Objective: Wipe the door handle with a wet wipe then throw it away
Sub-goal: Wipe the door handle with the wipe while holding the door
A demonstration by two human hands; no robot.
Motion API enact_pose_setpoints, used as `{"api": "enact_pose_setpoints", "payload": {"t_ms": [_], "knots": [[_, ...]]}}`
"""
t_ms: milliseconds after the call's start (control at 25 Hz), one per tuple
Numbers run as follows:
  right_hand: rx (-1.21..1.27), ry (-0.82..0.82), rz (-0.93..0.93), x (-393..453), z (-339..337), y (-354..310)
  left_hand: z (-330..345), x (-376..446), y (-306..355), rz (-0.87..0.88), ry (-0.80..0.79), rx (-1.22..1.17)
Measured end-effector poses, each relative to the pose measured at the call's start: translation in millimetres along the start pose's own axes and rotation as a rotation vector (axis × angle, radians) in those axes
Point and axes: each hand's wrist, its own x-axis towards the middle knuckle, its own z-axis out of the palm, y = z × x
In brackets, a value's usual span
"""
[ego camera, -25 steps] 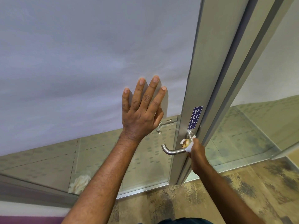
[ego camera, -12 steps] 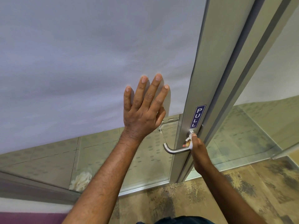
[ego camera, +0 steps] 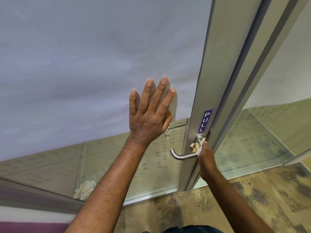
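A steel lever door handle (ego camera: 180, 155) sticks out to the left from the metal door frame (ego camera: 208, 84), just under a blue PULL sign (ego camera: 205, 121). My right hand (ego camera: 206, 158) grips a white wet wipe (ego camera: 200, 145) and presses it around the handle's neck, close to the frame. Most of the wipe is hidden in my fist. My left hand (ego camera: 150, 115) lies flat on the frosted glass door panel (ego camera: 92, 64), fingers spread, holding nothing.
Clear glass lower down shows a tiled floor beyond and a second handle (ego camera: 170, 128) on the far side. A crumpled pale cloth (ego camera: 85, 188) lies behind the glass at lower left. Mottled carpet (ego camera: 252, 199) covers the floor on my side.
My right hand with the wipe has shifted slightly along the handle's neck near the frame. My left hand stays flat on the glass.
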Motion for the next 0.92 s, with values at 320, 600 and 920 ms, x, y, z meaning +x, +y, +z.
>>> {"api": "enact_pose_setpoints", "payload": {"t_ms": [320,600,920], "knots": [[-0.835,0.129,-0.524,1,-5,12,1,0,0,-0.003,0.018,0.002],[0.100,-0.021,0.004,9,-4,0,0,1,1,-0.003,0.014,0.004],[0.041,0.015,-0.015,-3,6,2,0,1,1,0.000,0.012,0.005]]}}
